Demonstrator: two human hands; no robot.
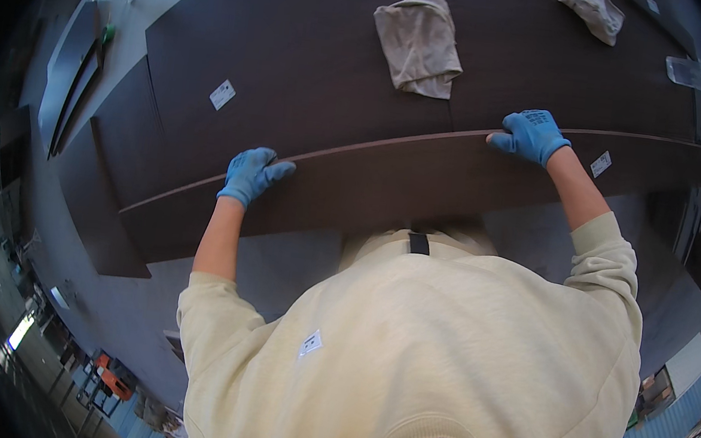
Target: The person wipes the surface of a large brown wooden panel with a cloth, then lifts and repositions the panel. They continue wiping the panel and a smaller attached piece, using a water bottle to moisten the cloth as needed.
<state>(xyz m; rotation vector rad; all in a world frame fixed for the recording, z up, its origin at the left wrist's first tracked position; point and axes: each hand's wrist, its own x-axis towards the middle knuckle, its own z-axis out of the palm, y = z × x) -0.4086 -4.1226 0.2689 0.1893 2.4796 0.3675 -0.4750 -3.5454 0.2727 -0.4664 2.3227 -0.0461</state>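
A long dark brown board [390,176] runs across in front of me, its thin lighter edge facing up. My left hand [253,177], in a blue glove, is closed over that edge on the left, thumb along the near face. Further right, my right hand [531,137], gloved the same way, grips the same edge, its fingers over the far side. Beyond the board lie wide dark brown panels [300,57] with seams between them. A small white label [601,165] sticks to the board near my right forearm.
On the panels lie a crumpled beige cloth [421,44], a second cloth [594,11] and a white label [223,95]. A clear plastic bottle [696,75] rests at the far right. Upright end boards [102,199] stand at the left. An orange vehicle [115,376] shows at lower left.
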